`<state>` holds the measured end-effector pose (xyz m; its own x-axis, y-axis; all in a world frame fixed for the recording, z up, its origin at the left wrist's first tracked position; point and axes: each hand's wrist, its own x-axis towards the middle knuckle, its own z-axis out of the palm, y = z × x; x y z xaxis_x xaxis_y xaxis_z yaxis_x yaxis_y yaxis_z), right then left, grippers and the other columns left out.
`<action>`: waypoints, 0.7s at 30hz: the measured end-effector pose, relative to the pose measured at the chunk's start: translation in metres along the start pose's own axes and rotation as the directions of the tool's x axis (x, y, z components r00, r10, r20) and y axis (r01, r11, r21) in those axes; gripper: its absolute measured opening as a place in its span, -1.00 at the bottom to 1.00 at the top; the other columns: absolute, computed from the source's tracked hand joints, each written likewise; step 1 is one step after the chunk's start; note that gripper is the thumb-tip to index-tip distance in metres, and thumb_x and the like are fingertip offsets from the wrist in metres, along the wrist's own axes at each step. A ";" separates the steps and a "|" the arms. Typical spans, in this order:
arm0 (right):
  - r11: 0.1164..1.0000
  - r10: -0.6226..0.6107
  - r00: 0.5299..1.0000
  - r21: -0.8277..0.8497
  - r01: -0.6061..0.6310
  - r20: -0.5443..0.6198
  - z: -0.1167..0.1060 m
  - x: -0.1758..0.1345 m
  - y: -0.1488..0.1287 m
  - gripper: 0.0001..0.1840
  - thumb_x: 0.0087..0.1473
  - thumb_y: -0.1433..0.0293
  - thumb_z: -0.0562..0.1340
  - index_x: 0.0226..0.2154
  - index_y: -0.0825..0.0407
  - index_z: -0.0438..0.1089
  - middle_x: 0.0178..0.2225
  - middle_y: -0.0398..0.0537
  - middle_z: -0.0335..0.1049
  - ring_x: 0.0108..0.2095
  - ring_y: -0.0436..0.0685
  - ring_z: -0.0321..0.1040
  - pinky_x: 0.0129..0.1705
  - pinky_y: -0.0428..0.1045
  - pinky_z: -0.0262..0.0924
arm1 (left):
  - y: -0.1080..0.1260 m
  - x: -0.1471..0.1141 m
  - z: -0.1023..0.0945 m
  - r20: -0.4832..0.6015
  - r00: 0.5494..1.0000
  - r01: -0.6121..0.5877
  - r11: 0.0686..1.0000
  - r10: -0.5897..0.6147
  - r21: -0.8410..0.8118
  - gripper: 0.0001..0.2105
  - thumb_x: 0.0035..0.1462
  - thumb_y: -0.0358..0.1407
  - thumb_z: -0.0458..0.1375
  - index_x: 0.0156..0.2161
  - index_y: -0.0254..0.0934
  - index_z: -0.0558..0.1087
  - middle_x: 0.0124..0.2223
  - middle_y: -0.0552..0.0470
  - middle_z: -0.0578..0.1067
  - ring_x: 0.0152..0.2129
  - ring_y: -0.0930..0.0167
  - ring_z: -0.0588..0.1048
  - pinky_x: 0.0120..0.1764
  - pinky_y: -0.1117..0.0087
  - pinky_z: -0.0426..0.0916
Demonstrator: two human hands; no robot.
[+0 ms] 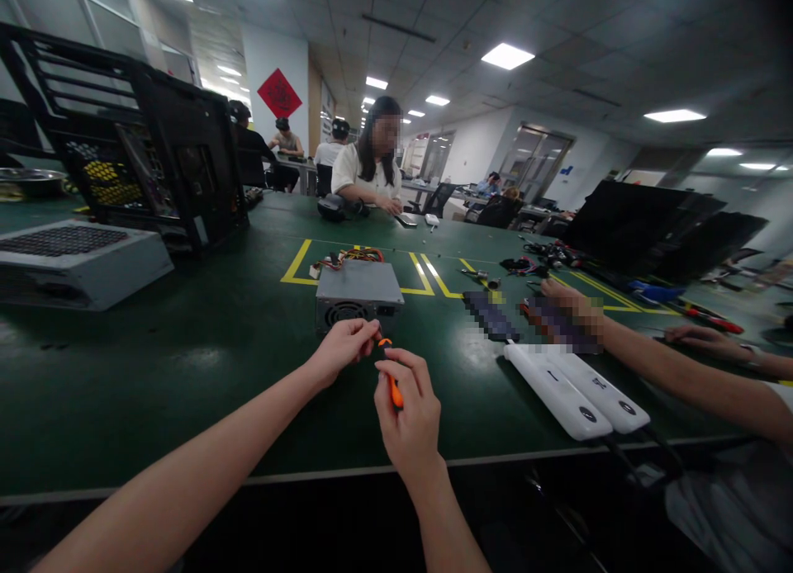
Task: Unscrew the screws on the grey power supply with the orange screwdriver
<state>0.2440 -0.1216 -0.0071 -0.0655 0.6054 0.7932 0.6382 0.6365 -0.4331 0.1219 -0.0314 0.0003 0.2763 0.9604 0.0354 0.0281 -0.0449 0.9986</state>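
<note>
A small screwdriver (396, 391) with an orange-and-black handle is held in my right hand (412, 404), its tip end pointing up and away from me. My left hand (344, 350) pinches thumb and fingers together at that end; whatever lies between them is too small to make out. Just beyond both hands, a grey computer power supply (359, 281) stands on the green table, its fan grille and socket facing me. My left fingers partly cover its lower front. A bundle of coloured cables (356, 255) lies behind it.
At left stand a black computer case (179, 156) and another power supply (87, 263). On the right are white handheld devices (557, 383), a co-worker's hand (570, 305), red-handled pliers (715, 319) and black monitors (638, 218). A person (365, 168) sits opposite.
</note>
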 end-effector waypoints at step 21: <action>0.996 0.080 0.993 0.022 -0.082 0.091 -0.001 0.002 0.000 -0.80 0.10 0.50 0.01 -0.24 0.04 0.29 -0.15 0.04 0.19 -0.19 0.05 0.30 -0.18 -0.02 0.27 | 0.004 0.011 -0.028 -0.366 0.867 -0.228 0.922 0.338 0.311 -0.71 0.06 -0.09 -0.01 -0.42 -0.29 0.36 -0.56 0.08 0.46 -0.74 0.57 0.25 -0.59 0.53 0.14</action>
<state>0.2449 -0.1207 -0.0055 -0.0838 0.6951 0.7140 0.6241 0.5952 -0.5062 0.0978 -0.0134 0.0060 -0.1023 0.9182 0.3828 0.2619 -0.3464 0.9008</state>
